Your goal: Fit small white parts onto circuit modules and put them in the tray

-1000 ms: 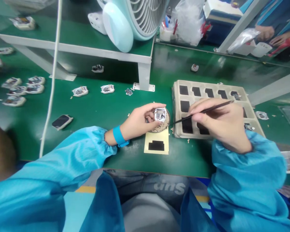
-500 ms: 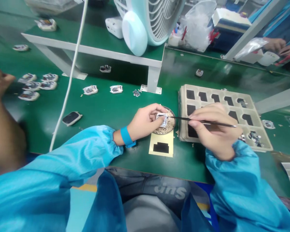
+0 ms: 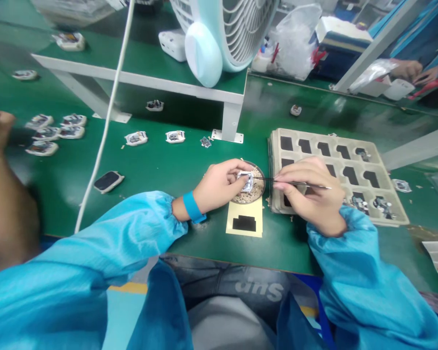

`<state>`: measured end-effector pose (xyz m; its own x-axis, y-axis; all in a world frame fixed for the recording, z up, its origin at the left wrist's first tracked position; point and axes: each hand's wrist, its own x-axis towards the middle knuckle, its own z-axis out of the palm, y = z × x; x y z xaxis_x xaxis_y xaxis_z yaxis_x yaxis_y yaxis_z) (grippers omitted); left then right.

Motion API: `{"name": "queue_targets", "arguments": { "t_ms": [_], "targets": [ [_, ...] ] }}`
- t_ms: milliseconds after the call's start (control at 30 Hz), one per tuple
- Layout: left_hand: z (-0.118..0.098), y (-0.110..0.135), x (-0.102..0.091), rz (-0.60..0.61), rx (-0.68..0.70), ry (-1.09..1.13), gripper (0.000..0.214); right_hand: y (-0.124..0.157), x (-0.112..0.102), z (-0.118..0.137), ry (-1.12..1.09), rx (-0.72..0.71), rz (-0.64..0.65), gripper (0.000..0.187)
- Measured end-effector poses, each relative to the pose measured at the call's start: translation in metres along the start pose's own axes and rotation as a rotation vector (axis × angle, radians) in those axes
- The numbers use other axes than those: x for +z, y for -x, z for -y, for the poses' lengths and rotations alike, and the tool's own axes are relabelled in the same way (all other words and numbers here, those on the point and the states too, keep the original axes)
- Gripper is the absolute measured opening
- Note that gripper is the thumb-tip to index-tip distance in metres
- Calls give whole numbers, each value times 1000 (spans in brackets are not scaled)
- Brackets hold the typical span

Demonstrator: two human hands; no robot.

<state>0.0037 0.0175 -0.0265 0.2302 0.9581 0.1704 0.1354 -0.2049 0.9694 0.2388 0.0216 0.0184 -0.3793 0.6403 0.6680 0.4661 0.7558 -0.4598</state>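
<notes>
My left hand point(image 3: 221, 183) is closed on a small white watch case point(image 3: 248, 185), pinched between thumb and fingers above a round speckled pad point(image 3: 257, 194). In my right hand point(image 3: 314, 192) is a pair of dark, thin tweezers point(image 3: 268, 179); their tips reach into or touch the case's right side. What exactly the tips hold is too small to see. Just below the pad lies a yellow sheet point(image 3: 244, 232) bearing a black cut-out piece point(image 3: 244, 223). Beside my right hand stands a stack of beige trays point(image 3: 273, 194) with black pieces and small electronic parts in its compartments.
More open watch cases point(image 3: 136, 138) lie to the left, with a dark-screened one point(image 3: 109, 181) nearer me. A white cable point(image 3: 111, 97) hangs across the left side. The shelf leg point(image 3: 232, 119) and a light-blue fan point(image 3: 204, 53) stand behind. Another person's arm point(image 3: 7, 194) is at far left.
My right hand with the tweezers has shifted left, closer to the watch case. My left hand keeps its hold on the case, almost in place.
</notes>
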Motion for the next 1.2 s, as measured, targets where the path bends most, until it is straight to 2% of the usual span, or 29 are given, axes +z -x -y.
{"name": "queue_targets", "arguments": {
  "t_ms": [133,300,467,567,800,1200],
  "targets": [
    [-2,0,1,-4,-5,13,21,0,1,-1,-8,-26,-22,8],
    [-2,0,1,-1,-30,49,22,-1,2,3,10,-2,21,7],
    [-4,-1,1,-12,-48,78,23,-1,2,5,4,-18,-38,8],
    [-4,-1,2,-8,-69,130,24,-2,2,6,6,-35,-14,10],
    [-8,-2,1,-28,-34,156,33,-2,0,4,-11,-45,-81,12],
    [-9,-2,1,-74,-44,152,36,-2,-1,5,17,-12,-40,12]
  ]
}}
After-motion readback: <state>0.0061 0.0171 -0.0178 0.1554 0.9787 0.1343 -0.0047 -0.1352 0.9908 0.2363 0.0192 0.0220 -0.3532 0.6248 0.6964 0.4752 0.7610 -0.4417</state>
